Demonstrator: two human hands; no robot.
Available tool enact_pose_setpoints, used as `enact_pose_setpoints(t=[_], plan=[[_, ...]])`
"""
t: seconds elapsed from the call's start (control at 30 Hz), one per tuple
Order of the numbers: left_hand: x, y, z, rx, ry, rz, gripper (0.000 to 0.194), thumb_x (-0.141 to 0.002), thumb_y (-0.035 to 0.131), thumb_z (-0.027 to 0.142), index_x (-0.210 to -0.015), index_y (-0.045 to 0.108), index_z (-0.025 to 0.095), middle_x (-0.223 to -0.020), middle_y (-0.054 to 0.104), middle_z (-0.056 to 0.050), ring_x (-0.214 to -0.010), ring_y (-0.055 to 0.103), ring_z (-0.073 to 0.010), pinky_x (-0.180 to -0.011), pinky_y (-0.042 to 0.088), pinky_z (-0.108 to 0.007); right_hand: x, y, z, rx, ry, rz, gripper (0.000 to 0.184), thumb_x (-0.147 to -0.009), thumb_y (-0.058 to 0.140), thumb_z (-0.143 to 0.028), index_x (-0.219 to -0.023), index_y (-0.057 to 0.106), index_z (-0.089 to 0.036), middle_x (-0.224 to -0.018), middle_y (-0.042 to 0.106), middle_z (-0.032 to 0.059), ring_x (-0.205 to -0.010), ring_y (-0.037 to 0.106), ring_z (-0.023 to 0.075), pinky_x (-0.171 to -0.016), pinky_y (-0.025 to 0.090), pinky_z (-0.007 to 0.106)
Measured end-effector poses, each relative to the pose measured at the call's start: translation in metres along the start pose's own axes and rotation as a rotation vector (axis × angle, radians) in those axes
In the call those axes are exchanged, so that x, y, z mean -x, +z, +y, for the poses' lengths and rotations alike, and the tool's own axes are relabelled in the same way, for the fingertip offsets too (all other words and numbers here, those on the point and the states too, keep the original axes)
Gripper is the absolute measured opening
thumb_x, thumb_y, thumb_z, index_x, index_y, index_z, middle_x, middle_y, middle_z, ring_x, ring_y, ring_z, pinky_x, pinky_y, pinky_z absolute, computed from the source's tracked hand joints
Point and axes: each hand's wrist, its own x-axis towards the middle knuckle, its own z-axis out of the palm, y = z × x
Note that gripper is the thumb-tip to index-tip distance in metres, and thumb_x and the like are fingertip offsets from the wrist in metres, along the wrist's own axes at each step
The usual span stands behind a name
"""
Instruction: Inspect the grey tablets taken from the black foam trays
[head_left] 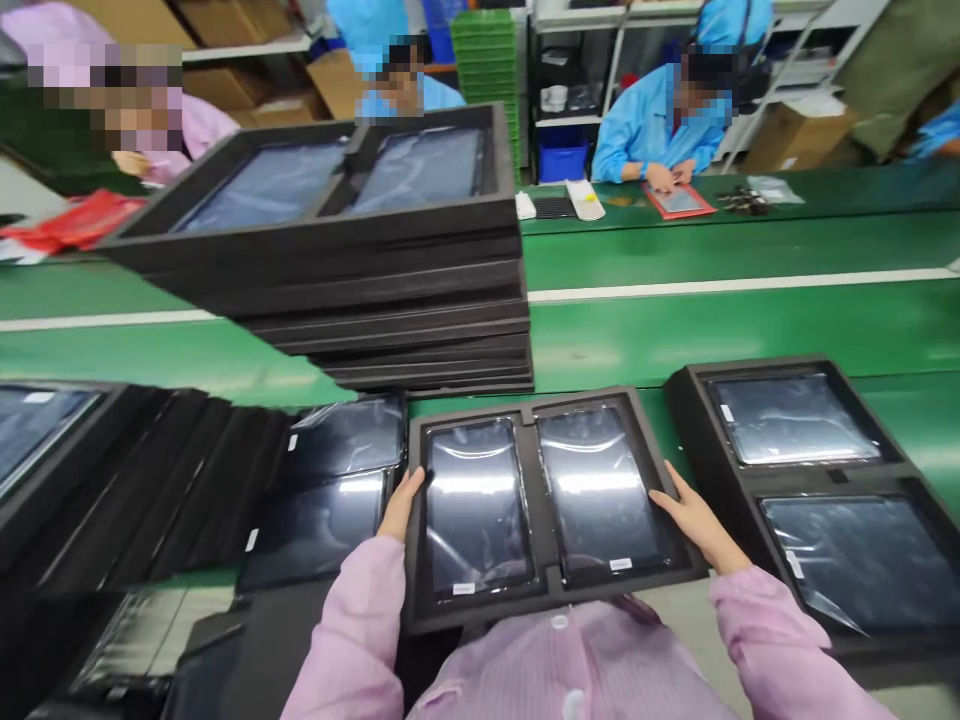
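Between my two hands is a black foam tray [541, 500] with two compartments, tilted a little, close in front of my body. Each compartment holds a dark glossy screen panel in clear film: the left panel [480, 530] and the right panel [600, 520], both with a small white label at the near end. My left hand [403, 505] grips the tray's left edge. On its right edge, my right hand [694, 515] is closed with the thumb over the rim. The fingers under the tray are hidden.
A tall stack of foam trays [390, 235] stands ahead on the green bench [675, 330]. More trays [829, 476] with panels are at right, others [161, 480] at left. Two loose-looking panels [330, 490] lie beside my left hand. Several co-workers sit across, one person [649, 120] handling a red-edged item.
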Motion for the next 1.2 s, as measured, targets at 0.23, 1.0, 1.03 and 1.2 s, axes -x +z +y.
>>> enact_pose_setpoints(t=[0.23,1.0,1.03,1.2], plan=[[0.008,0.005,-0.001,-0.116,0.099,-0.087,0.058,-0.059,0.07,0.018,-0.116,0.061,0.021,-0.096,0.072,-0.002,-0.093,0.065,-0.022,-0.085,0.048,-0.029,0.001,-0.009,-0.009,0.312,-0.043,0.154,0.061,-0.071,0.044,-0.032,-0.126,0.052,-0.008,-0.105,0.068,0.0129,-0.099,0.062,0.0317,-0.09,0.045,0.042],[0.014,0.001,-0.027,-0.171,0.151,-0.171,0.082,-0.071,0.067,0.02,-0.142,0.027,0.021,-0.145,0.04,-0.008,-0.131,0.039,-0.0225,-0.108,0.03,-0.031,-0.045,0.13,-0.164,0.474,-0.905,0.201,0.023,-0.082,0.059,-0.04,-0.074,0.069,-0.021,-0.119,0.056,0.0109,-0.118,0.04,0.0338,-0.104,0.01,0.065],[0.014,0.001,-0.027,-0.172,0.157,-0.178,0.081,-0.07,0.067,0.019,-0.142,0.028,0.021,-0.145,0.04,-0.008,-0.132,0.038,-0.0223,-0.108,0.03,-0.031,-0.046,0.129,-0.163,0.471,-0.901,0.19,0.022,-0.081,0.06,-0.04,-0.075,0.069,-0.021,-0.119,0.057,0.0101,-0.118,0.041,0.0334,-0.104,0.009,0.066],[0.014,0.002,-0.023,-0.216,0.139,-0.238,0.087,-0.069,0.064,0.013,-0.144,0.021,0.021,-0.149,0.033,-0.007,-0.133,0.036,-0.021,-0.11,0.027,-0.03,-0.041,0.132,-0.168,0.461,-0.839,0.251,0.016,-0.082,0.059,-0.026,-0.071,0.068,-0.02,-0.12,0.057,0.0093,-0.118,0.041,0.033,-0.104,0.012,0.066]])
